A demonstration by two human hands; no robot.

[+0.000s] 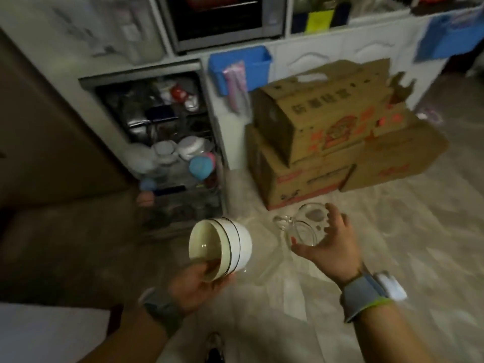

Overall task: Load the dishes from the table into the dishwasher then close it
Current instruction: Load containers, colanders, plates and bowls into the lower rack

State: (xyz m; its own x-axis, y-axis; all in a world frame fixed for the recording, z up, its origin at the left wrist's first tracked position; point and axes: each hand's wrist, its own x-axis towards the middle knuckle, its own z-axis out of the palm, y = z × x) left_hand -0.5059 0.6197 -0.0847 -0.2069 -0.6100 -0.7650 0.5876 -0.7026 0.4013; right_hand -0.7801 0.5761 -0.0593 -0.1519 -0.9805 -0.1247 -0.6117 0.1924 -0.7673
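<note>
Dishwasher (167, 142): I see it standing open at upper left, its racks pulled into view and already crowded with white bowls, a blue cup and a red-topped item; the picture is blurred, so I cannot name more.
Dishwasher door (52, 142): the brown panel at far left, swung out toward me.
Left hand (195, 280): I see it gripping the stacked bowls from below, thumb hooked inside the rim, fingers under the outer wall.
Stacked bowls (222, 247): two white bowls with dark rim lines, nested and tipped on their side, mouths facing left; held in the air in front of the dishwasher's lower rack, not touching it.
Glass cup (301, 226): clear, with a handle pointing left, tilted; held above the floor, just right of the bowls and apart from them.
Right hand (327, 244): I see it curled round the glass cup, fingers spread over its far side, thumb below.
Wristband (366, 292): grey-blue strap on the right wrist with a white block on it.
Cardboard boxes (327, 142): stacked on the floor right of the dishwasher, against the white cabinets.
Blue bin (239, 68): hangs on the cabinet front above the boxes.
</note>
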